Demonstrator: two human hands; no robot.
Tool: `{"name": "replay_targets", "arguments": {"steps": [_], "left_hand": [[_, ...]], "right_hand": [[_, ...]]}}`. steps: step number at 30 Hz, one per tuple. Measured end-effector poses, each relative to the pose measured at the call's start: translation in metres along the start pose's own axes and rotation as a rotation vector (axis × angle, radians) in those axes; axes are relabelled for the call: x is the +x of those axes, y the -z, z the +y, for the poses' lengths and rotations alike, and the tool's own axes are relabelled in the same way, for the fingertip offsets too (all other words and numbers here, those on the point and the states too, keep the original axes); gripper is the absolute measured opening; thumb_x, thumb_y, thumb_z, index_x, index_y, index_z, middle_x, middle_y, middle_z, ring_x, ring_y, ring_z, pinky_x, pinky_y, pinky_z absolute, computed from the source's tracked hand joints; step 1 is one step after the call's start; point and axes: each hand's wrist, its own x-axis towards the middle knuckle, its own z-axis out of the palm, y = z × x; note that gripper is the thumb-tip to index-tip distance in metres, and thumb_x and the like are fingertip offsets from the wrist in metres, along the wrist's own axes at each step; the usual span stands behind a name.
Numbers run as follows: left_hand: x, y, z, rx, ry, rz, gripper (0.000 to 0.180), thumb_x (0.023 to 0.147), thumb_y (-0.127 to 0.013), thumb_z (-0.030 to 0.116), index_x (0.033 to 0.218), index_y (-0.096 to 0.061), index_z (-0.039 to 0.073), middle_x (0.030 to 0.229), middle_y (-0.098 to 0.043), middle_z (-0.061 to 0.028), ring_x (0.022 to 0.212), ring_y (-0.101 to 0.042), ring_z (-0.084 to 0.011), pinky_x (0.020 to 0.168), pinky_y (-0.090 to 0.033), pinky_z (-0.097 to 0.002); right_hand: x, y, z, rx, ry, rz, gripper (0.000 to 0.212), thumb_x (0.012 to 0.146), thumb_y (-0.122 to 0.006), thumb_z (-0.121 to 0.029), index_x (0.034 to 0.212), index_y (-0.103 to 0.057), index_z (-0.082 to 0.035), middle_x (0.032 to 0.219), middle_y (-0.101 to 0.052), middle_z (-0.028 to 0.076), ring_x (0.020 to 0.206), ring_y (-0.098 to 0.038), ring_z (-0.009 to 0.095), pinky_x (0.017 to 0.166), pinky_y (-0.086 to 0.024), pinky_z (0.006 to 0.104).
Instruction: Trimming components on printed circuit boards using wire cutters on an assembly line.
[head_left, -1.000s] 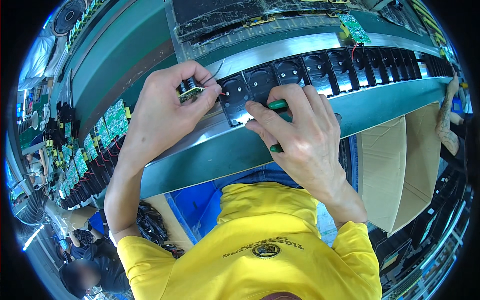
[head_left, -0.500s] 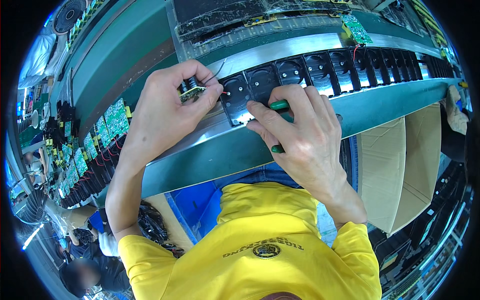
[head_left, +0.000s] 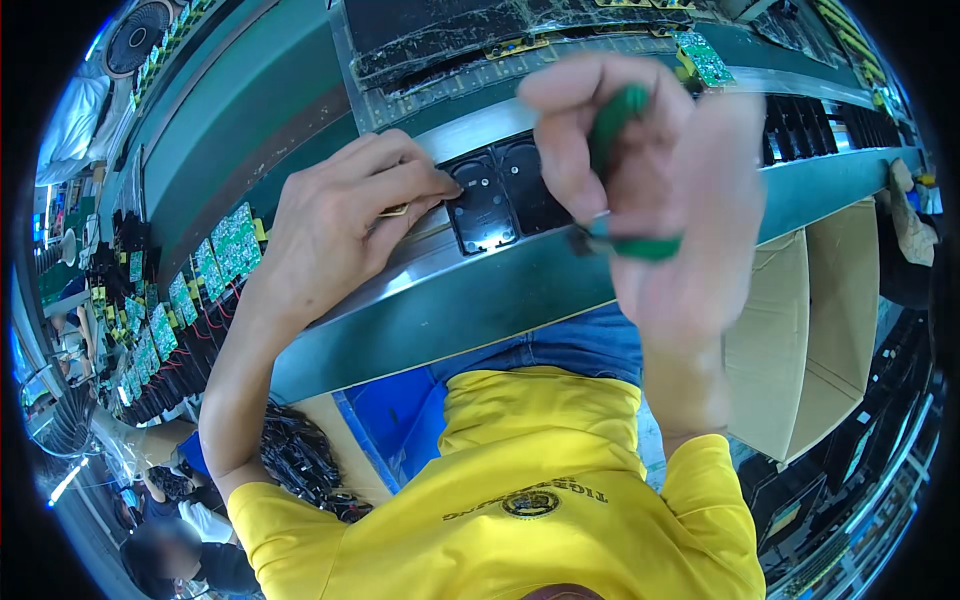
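Note:
My left hand is closed over a small circuit board. Only a yellowish edge of the board shows, and the fingers hide the rest. Its fingertips reach the left edge of a black plastic case with small metal contacts, lying on the metal rail. A second black case lies just to the right of it. Raised over the row, my right hand is smeared by motion, its palm partly turned up. Green-handled pliers are held in it, their jaws near the second case.
More black cases continue along the rail to the right. Green circuit boards with red wires line the left side; another board sits at the back. An open cardboard box stands at right, near another person's arm.
My right hand has lifted off the cases and turned over, bringing the pliers up. My left hand has rolled forward over the board, its fingertips now at the first case's edge.

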Motion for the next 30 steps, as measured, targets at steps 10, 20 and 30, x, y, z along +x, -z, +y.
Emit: {"name": "replay_targets", "arguments": {"steps": [10, 20, 30], "left_hand": [[0.003, -0.004, -0.018, 0.093, -0.183, 0.01, 0.012, 0.096, -0.076, 0.006, 0.104, -0.08, 0.014, 0.107, -0.068, 0.0022, 0.088, -0.061, -0.0197, 0.078, -0.052, -0.0318], [0.002, -0.01, -0.022, 0.044, -0.208, 0.102, 0.011, 0.095, -0.076, 0.004, 0.103, -0.079, 0.012, 0.106, -0.068, 0.0002, 0.089, -0.063, -0.0212, 0.076, -0.053, -0.0335], [-0.001, -0.003, 0.019, -0.079, 0.101, 0.101, 0.006, 0.097, -0.08, 0.006, 0.102, -0.077, 0.009, 0.108, -0.069, -0.0005, 0.083, -0.067, -0.0225, 0.073, -0.053, -0.0337]], "right_hand": [[0.056, -0.035, 0.088, 1.145, -0.061, -0.014, 0.045, 0.121, -0.042, -0.043, 0.109, -0.062, -0.004, 0.083, -0.055, 0.003, 0.07, -0.046, 0.013, 0.067, -0.04, 0.029], [0.064, -0.046, 0.089, 0.848, -0.151, -0.066, 0.044, 0.121, -0.04, -0.042, 0.109, -0.061, -0.005, 0.082, -0.055, 0.005, 0.07, -0.045, 0.013, 0.067, -0.04, 0.029], [0.026, -0.006, -0.006, 0.225, 0.075, 0.103, 0.03, 0.104, -0.064, -0.013, 0.131, -0.075, -0.004, 0.095, -0.067, 0.004, 0.08, -0.056, 0.013, 0.07, -0.044, 0.0238]]}}
